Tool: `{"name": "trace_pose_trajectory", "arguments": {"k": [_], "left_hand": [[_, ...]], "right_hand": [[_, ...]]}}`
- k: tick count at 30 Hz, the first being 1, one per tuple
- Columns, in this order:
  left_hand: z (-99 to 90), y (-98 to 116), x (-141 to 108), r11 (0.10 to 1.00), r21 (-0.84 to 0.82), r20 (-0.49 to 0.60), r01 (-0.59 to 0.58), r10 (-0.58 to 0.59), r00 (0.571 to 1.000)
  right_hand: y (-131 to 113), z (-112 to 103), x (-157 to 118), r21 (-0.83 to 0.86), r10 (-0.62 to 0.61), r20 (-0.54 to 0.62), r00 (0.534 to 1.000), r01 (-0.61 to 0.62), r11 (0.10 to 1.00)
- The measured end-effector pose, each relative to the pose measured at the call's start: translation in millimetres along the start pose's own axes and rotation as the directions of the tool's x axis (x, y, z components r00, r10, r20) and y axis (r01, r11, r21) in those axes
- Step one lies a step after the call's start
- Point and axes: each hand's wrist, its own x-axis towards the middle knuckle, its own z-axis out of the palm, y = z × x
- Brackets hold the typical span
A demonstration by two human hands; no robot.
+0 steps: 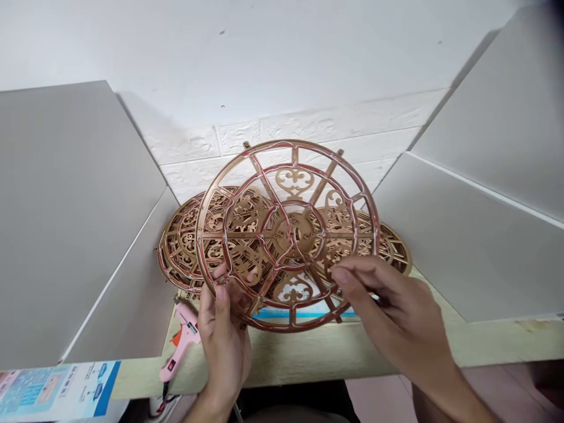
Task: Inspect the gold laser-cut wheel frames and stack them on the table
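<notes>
Both hands were raised above the bench (317, 367), one at either side of a round frame's lower half. By the left hand (227, 352) the rim was gripped at the lower left, the thumb laid on the near face. By the right hand (405, 317) the lower right part was reached, thumb and fingertips brought close together; whether anything was pinched there could not be told.

The round frame (282, 236) lay just beyond the hands and rose above them, its broad face turned toward the viewer. Being circular, it gave no long axis; a straight bar was seen to run across it from left to right through the hub. The left hand was placed at the outer rim, while the right hand's fingertips were set a little inward, so the hub lay up and inward from both. Ribs and rings were lined with red and whitish tracks.

Farther out, similar frames (191, 237) were seen piled behind it, spread toward both sides. A pink glue gun (180, 351) was laid on the bench, left of the left hand. The whole was flanked by a left panel (66, 205) and a right panel (497, 258), and backed by a white wall (194, 144).
</notes>
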Motion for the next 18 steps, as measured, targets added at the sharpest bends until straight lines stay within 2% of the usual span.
{"name": "trace_pose_trajectory", "arguments": {"k": [4, 8, 13, 18], "left_hand": [[1.3, 3, -3, 0.999, 0.025, -0.01, 0.033, -0.033, 0.999], [0.3, 5, -5, 0.997, 0.046, -0.012, 0.065, -0.064, 0.998], [1.1, 2, -7, 0.99, 0.07, -0.007, 0.12, -0.12, 0.993], [2.8, 2, -10, 0.989, 0.067, -0.002, 0.132, -0.132, 0.991]], "right_hand": [[-6, -7, 3, -0.02, -0.091, 0.002, 0.996, 0.091, 0.996], [-9, -16, 7, -0.044, -0.125, -0.03, 0.992, 0.123, 0.991], [-7, -15, 7, -0.072, -0.224, 0.033, 0.974, 0.225, 0.972], [-7, -7, 7, -0.065, -0.244, 0.1, 0.965, 0.251, 0.966]]}}
